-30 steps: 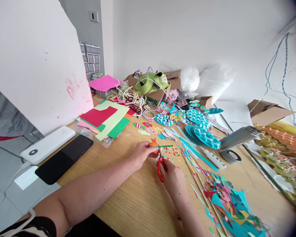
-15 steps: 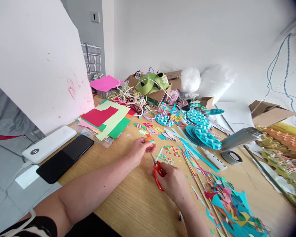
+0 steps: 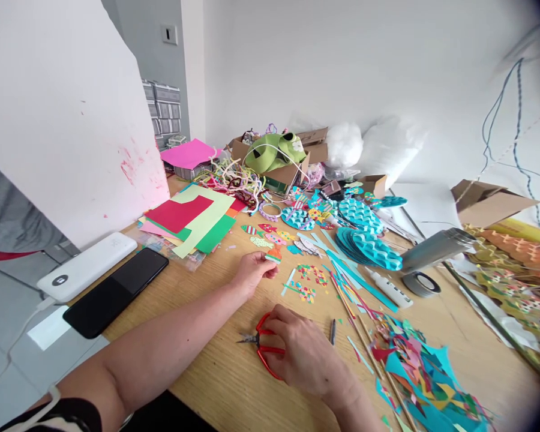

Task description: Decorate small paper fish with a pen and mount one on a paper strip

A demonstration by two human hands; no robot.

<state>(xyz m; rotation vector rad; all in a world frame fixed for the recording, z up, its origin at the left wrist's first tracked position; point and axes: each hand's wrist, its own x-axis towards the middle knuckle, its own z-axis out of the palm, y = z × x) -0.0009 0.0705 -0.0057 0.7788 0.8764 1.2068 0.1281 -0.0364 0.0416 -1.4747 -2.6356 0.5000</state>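
My left hand [image 3: 253, 272] pinches a small orange paper cutout [image 3: 274, 254] with a green and white band, held a little over the table. Lower and to the right, my right hand [image 3: 297, 345] has its fingers curled round the red handles of a pair of scissors [image 3: 257, 339]. The blades point left, slightly apart, and the scissors look flat at the tabletop. Beyond my left hand lie several decorated paper fish [image 3: 270, 228]. Small coloured paper bits [image 3: 306, 291] are grouped right of that hand. A dark pen-like stick [image 3: 333, 331] lies beside my right hand.
Coloured paper sheets [image 3: 193, 216], a black phone [image 3: 117, 291] and a white power bank [image 3: 87, 264] are on the left. Rightward are a glue bottle [image 3: 389, 288], tape roll [image 3: 421, 284], steel flask [image 3: 441, 249], wooden sticks [image 3: 364, 336] and a scrap pile [image 3: 432, 378].
My right hand has moved down and left with the scissors, whose blades have swung round to point left. The orange cutout has turned in my left hand, showing more of its striped band.
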